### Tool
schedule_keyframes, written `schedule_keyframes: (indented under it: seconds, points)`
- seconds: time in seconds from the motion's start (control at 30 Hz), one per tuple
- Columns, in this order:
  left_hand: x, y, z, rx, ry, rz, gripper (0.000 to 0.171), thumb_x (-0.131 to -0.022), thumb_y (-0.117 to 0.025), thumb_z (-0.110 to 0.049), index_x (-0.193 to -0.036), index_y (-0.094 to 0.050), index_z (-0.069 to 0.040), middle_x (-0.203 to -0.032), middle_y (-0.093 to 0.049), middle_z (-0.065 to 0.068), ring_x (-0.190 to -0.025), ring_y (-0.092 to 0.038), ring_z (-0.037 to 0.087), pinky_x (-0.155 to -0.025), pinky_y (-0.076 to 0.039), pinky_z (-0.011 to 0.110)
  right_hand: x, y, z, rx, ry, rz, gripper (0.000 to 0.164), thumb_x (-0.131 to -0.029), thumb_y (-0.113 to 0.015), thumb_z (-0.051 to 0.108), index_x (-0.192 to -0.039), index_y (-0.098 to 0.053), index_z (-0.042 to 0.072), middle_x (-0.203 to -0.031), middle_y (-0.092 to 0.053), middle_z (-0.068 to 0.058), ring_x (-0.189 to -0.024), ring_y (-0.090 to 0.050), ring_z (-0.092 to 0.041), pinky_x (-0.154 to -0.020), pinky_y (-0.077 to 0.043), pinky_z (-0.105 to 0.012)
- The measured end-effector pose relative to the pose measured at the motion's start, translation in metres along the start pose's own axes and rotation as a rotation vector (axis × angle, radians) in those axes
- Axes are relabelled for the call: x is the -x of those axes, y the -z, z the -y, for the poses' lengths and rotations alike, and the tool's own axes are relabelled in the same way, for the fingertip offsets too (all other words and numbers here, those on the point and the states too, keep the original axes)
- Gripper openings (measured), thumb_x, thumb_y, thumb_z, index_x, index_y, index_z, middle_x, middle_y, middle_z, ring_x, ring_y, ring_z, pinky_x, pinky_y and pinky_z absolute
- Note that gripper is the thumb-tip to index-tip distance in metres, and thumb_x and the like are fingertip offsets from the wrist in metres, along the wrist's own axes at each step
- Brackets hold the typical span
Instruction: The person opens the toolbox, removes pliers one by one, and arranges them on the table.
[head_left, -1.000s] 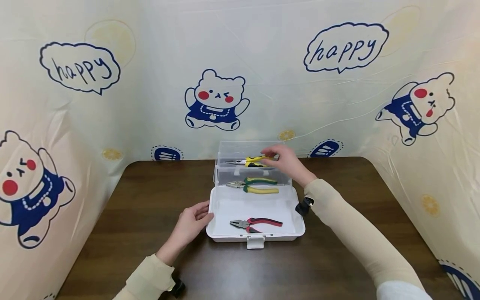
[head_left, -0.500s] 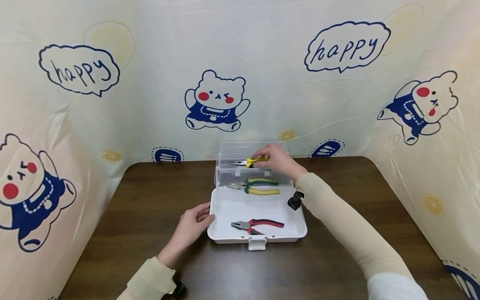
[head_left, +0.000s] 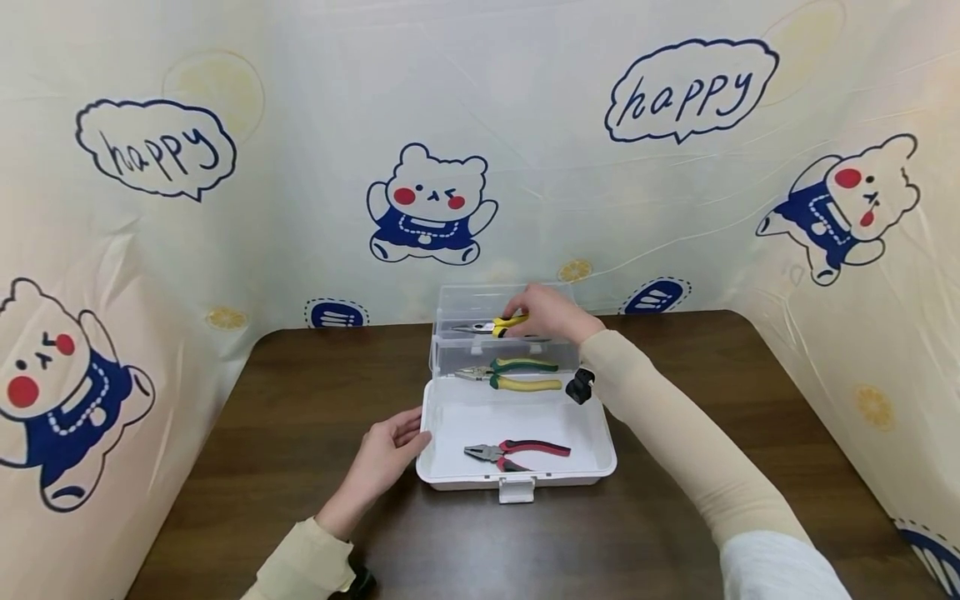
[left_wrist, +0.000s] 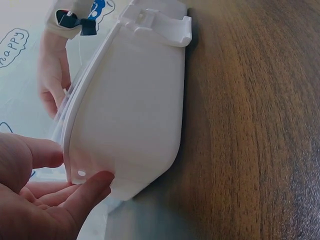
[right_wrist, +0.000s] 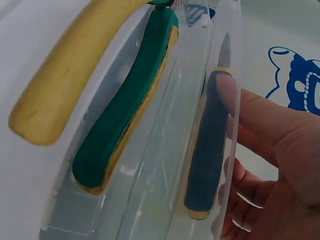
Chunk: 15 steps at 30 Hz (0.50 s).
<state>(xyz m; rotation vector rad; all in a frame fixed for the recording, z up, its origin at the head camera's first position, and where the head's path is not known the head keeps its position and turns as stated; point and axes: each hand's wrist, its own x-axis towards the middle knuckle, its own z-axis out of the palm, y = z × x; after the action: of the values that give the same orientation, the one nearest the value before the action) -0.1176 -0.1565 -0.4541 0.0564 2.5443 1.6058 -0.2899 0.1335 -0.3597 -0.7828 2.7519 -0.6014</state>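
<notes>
My left hand (head_left: 388, 450) holds the left rim of a white toolbox (head_left: 450, 481); in the left wrist view the thumb lies at the rim and a finger (left_wrist: 97, 185) against the outer wall. Behind the base, my right hand (head_left: 551, 312) grips the yellow-and-black handles of long-nose pliers (head_left: 498, 326) in the upper clear tray (head_left: 446, 312). Through its clear wall, the right wrist view shows a dark handle with yellow edges (right_wrist: 207, 145) beside my thumb. Green-and-yellow pliers (head_left: 525, 365) lie at the lower clear tray. Red-handled pliers (head_left: 532, 447) lie in the base, jaws leftward.
A white latch (head_left: 516, 490) sticks out from the box's front. The brown wooden table (head_left: 315, 367) carries the box, and a printed cloth (head_left: 315, 208) hangs behind and at both sides.
My right hand has moved left along the long-nose pliers' handles and now covers more of them. My left hand stays on the box rim. The head view has shifted slightly.
</notes>
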Motion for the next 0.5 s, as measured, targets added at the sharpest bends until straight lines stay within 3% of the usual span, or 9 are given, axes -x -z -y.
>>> schedule_keyframes:
  seconds: [0.5]
  points:
    - [0.001, -0.001, 0.0, 0.015, -0.009, -0.013, 0.043, -0.098, -0.07, -0.001, -0.138, -0.06, 0.011, -0.127, -0.069, 0.027, -0.115, -0.071, 0.035, -0.092, -0.06, 0.038, -0.001, -0.011, -0.009, 0.059, 0.105, -0.129, 0.036, -0.091, -0.083, 0.027, -0.121, -0.079, 0.008, -0.112, -0.066, -0.007, -0.102, -0.058, -0.023, -0.086, -0.05, -0.039]
